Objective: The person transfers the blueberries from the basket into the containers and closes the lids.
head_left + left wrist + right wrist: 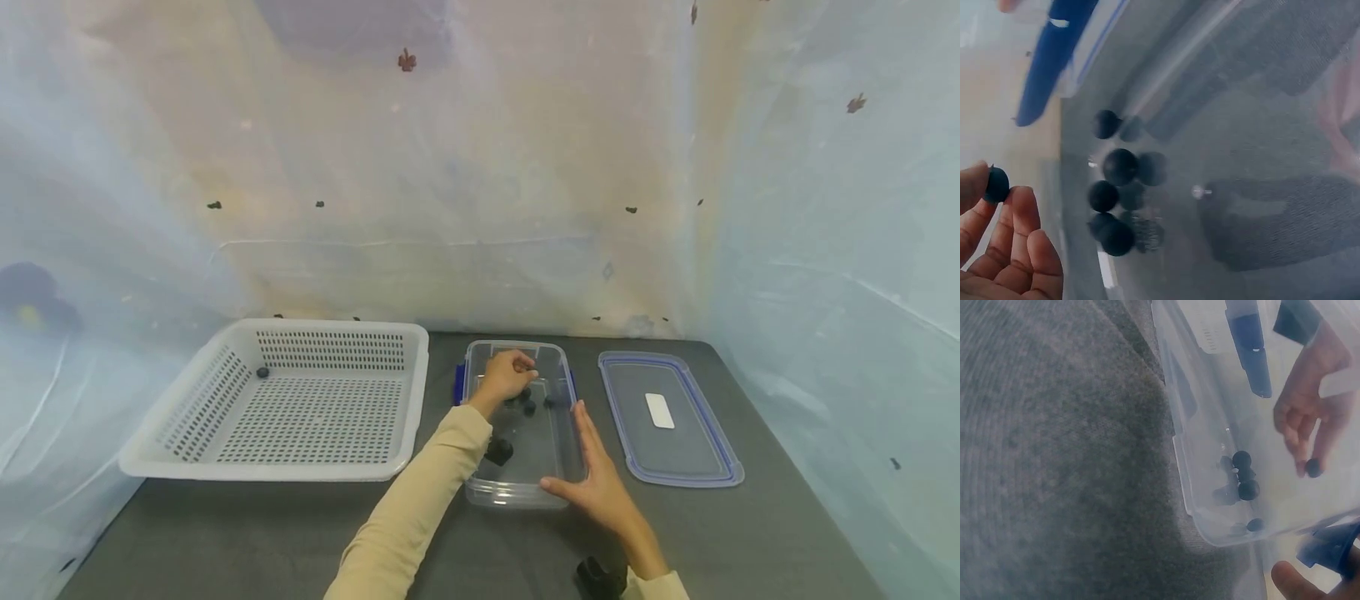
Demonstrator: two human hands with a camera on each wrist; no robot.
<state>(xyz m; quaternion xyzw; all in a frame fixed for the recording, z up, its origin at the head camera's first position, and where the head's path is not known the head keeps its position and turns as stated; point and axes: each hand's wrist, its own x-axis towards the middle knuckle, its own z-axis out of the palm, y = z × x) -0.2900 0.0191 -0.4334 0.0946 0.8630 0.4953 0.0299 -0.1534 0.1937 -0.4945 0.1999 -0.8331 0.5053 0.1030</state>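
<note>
My left hand [507,375] is over the far part of a clear plastic box [501,497] with blue side clips. Between thumb and fingertips it pinches a small dark blueberry [997,185], seen also through the box wall in the right wrist view. Several more blueberries [1120,167] lie on the box floor, grouped close together. My right hand [600,483] is at the box's near right corner with its fingers straight, the fingers along the right wall and the thumb at the front rim. Only the thumb [1294,581] and part of the hand show in the right wrist view.
To the left stands a white perforated basket [408,400] with one blueberry [262,372] near its back left corner. A clear lid [637,417] with a blue seal and a white label lies flat on the right. Behind the grey table [300,533] hangs a patterned sheet.
</note>
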